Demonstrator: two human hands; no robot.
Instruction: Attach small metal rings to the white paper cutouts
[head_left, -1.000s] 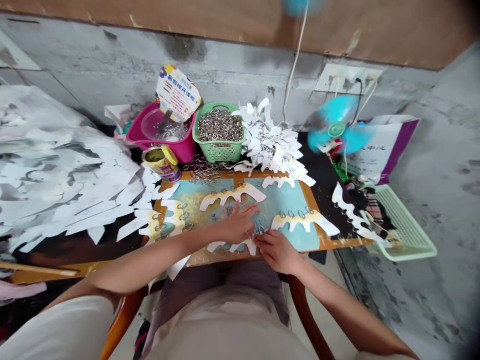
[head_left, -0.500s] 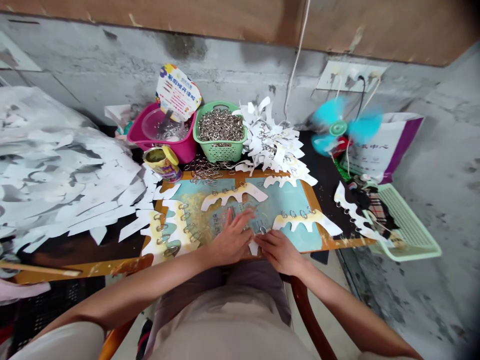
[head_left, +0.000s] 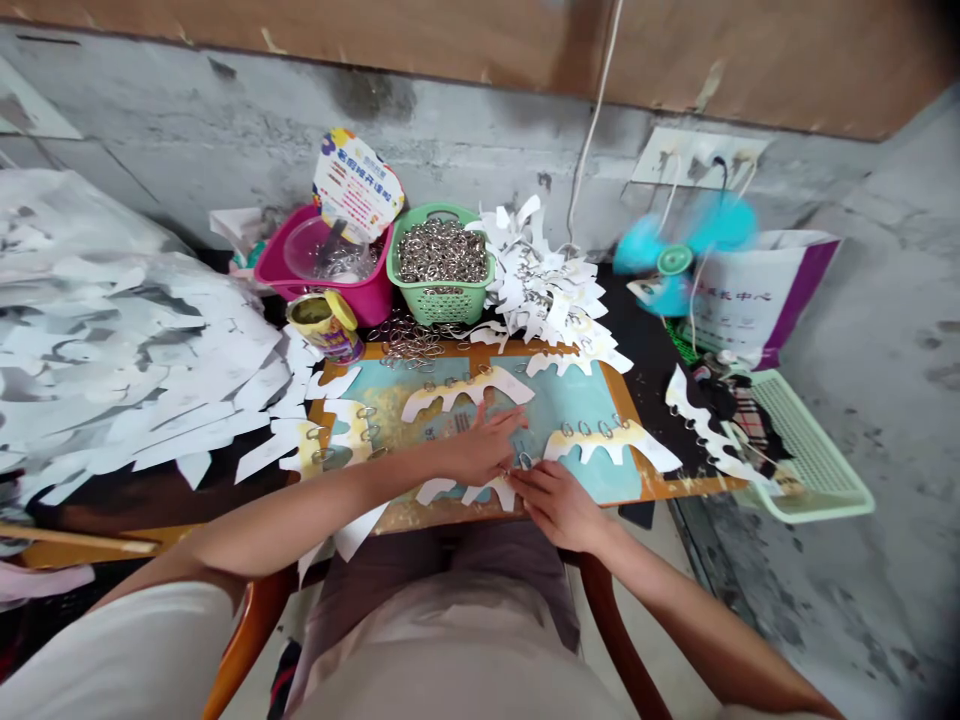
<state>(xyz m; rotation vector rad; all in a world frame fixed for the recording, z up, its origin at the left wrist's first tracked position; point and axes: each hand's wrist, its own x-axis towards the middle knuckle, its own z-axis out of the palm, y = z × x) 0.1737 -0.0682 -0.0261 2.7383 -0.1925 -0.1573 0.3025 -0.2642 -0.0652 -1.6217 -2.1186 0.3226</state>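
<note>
A white scalloped cut-out piece (head_left: 491, 493) with a yellowish edge lies at the front of the board, partly hidden by my hands. My left hand (head_left: 486, 450) reaches over it, fingers stretched to the right. My right hand (head_left: 561, 505) has its fingers closed at the piece's right end. Beside those fingertips stands a metal ring (head_left: 525, 460). Similar pieces with rings lie around: one beyond my hands (head_left: 457, 392), another to the right (head_left: 615, 440), and more on the left (head_left: 349, 425), partly under my left forearm.
Loose rings (head_left: 411, 340) lie beyond the blue-green board (head_left: 551, 395). Behind are a green basket of rings (head_left: 442, 300), a pink basket (head_left: 375, 300), an open can (head_left: 330, 335) and heaped white pieces (head_left: 547, 280). A fan (head_left: 675, 260) spins at right; a big white pile (head_left: 150, 350) fills the left.
My left hand has shifted right and its forearm now covers part of the left-hand pieces. More of the front piece shows beneath it. My right hand has stayed nearly in place.
</note>
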